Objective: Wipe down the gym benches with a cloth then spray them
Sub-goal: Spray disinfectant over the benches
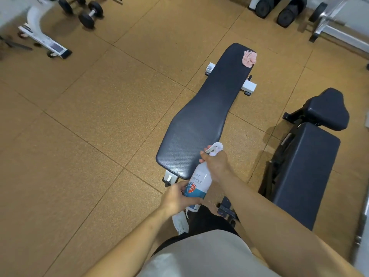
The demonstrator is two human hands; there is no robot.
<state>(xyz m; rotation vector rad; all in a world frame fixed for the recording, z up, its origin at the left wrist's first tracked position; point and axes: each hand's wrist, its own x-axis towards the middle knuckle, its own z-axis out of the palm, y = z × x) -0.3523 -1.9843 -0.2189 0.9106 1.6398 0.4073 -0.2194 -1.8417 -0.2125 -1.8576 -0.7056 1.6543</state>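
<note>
Both hands gripped the bottle [197,183] at the bench's [201,120] near end — left hand [176,197] round its base, right hand [216,161] curled round the neck. The cloth [249,58] lay at the bench's far end.

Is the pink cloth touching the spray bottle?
Apart. The head view shows the pink cloth lying on the far end of the bench, while the left hand and right hand hold the spray bottle at the near end.
</note>
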